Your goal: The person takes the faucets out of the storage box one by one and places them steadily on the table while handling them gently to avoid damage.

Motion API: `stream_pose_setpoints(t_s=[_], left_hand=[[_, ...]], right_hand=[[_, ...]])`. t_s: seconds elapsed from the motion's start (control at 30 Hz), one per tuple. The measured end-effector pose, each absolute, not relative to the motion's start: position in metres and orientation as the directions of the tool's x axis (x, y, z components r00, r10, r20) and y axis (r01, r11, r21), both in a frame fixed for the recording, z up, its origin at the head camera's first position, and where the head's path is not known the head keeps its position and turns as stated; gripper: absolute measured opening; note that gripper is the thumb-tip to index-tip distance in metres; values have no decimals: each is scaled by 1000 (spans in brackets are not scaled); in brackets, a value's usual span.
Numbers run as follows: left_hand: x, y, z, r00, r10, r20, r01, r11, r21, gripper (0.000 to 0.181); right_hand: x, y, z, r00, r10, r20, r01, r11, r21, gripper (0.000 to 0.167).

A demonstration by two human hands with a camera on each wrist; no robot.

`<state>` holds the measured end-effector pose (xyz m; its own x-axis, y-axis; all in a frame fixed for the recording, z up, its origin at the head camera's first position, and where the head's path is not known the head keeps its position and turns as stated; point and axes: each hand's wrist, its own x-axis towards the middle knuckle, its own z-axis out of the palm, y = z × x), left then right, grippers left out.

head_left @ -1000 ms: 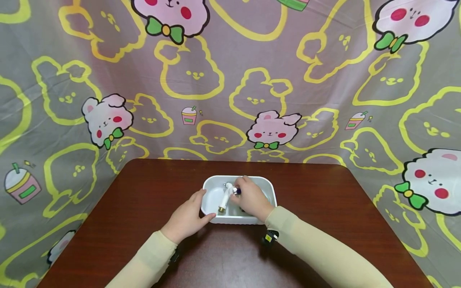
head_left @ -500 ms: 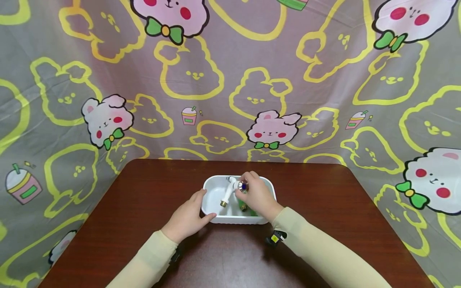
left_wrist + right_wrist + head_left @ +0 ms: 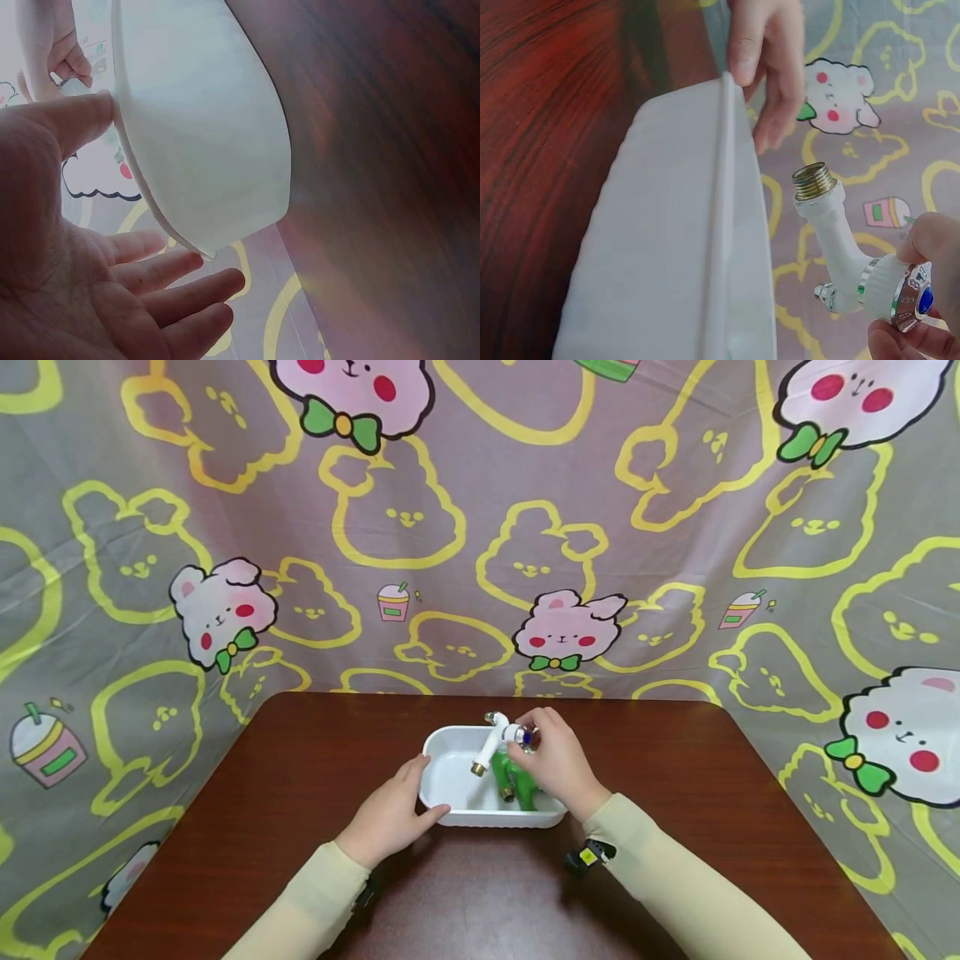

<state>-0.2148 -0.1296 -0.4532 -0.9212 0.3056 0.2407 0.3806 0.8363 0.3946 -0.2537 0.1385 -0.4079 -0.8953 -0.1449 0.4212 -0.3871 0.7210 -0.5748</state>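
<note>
My right hand (image 3: pixel 564 760) pinches a white plastic tap (image 3: pixel 491 746) by its chrome-ringed knob with a blue cap. The tap is held above the white basin (image 3: pixel 491 818), tilted, with its brass threaded end pointing down and left. In the right wrist view, the thumb and fingers hold the knob (image 3: pixel 909 298), and the threaded end (image 3: pixel 814 181) is bare. My left hand (image 3: pixel 386 817) rests at the basin's left end, its thumb touching the rim in the left wrist view and its fingers spread loosely. Green pieces (image 3: pixel 527 792), one with a brass threaded end, lie in the basin's right part.
The basin stands on a dark red-brown wooden table (image 3: pixel 330 735), nearer its back edge. A patterned cloth (image 3: pixel 480 635) with cartoon bears hangs behind the table and along both sides.
My right hand has lifted the white tap up and to the right, out of the basin. The green pieces have come into view beneath it. My left hand has stayed in place.
</note>
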Motion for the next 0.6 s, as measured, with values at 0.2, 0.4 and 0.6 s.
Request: stream_pose_setpoints(t_s=[0.2,0.4,0.6], left_hand=[[-214,-129,-453,-923,304,236,377,838,394,83],[-214,-129,-453,-923,305,236,377,838,395,84],[-214,-129,-454,-930,295,220,361,845,395,84]], right_hand=[[-253,149,-403,-880,-105,463,-398,695,-598,31],[-253,160,-403,-874,-67,481,-389,687,-614,30],[-253,170,-405,-876,-38,480,-373,685,-625,29]])
